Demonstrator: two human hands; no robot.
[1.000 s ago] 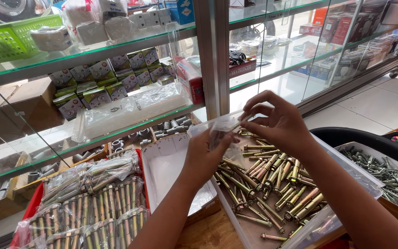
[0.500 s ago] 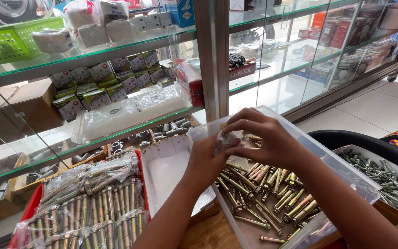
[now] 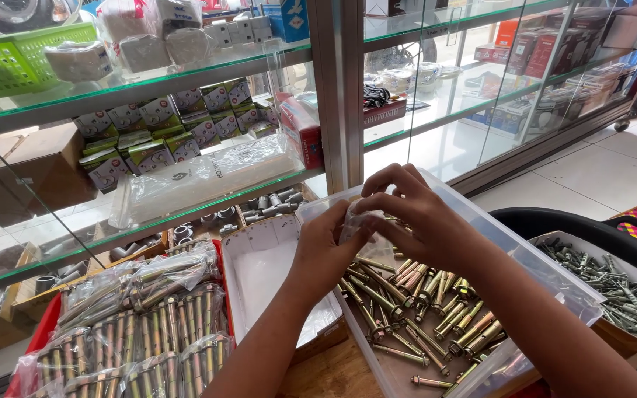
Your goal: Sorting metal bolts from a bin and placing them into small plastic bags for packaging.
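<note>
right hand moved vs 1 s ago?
Yes. The right hand has come up and left off the loose anchor bolts, toward the clear bin's far rim, meeting the left hand on a small plastic bag.

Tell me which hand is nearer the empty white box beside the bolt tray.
Left. The left hand hovers right at the white box's right edge; the right hand is farther over, above the bolt tray.

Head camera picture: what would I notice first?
Two hands meet in the middle, the left hand and right hand pinching a small clear bag above a clear tray of golden bolts. At lower left lie bagged bolts in a red tray.
</note>
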